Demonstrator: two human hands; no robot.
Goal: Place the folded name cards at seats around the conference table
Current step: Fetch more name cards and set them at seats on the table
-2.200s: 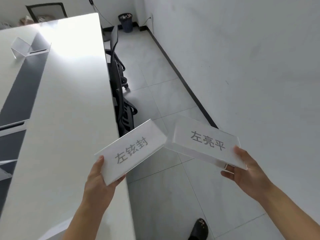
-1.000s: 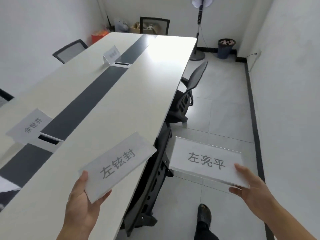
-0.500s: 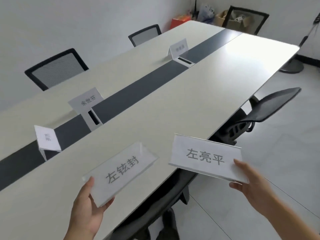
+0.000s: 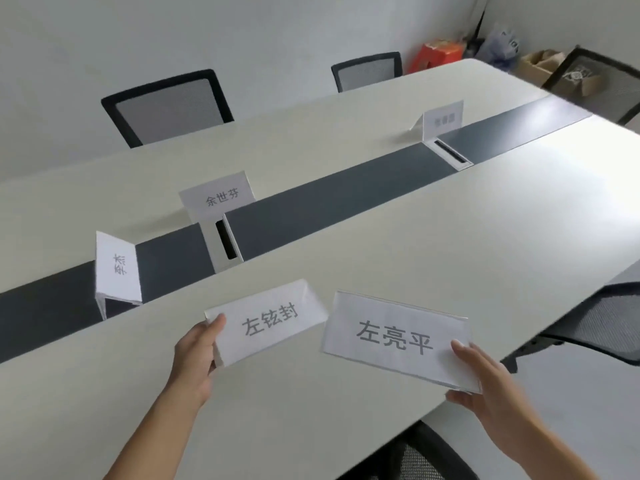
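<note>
Both hands are loaded here. The left hand (image 4: 194,355) is clamped on the near end of the name card reading 左铉封 (image 4: 266,323), thumb on the printed face and fingers wrapped beneath, and that card sits tilted over the near half of the desk (image 4: 433,244). The right hand (image 4: 485,382) grips the lower right corner of the name card reading 左亮平 (image 4: 394,337), thumb on top, fingers curled under its edge; this one hangs near the desk's near edge, just beside the first card and not touching it (whether either card touches the desk surface, I cannot tell).

Further out, three cards stand already set along the dark centre strip (image 4: 329,199). The card reading 余世芬 (image 4: 218,197) stands upright right behind a white cable hatch (image 4: 225,242). To its left, the card reading 李杰 (image 4: 117,268) stands turned sideways across the strip. Far right, a third standing card (image 4: 443,119) is too blurred to read, with a second cable hatch (image 4: 450,154) just in front of it.

Two mesh-back chairs (image 4: 166,105) are tucked in at the far side, another chair (image 4: 609,323) sits at the right edge.
</note>
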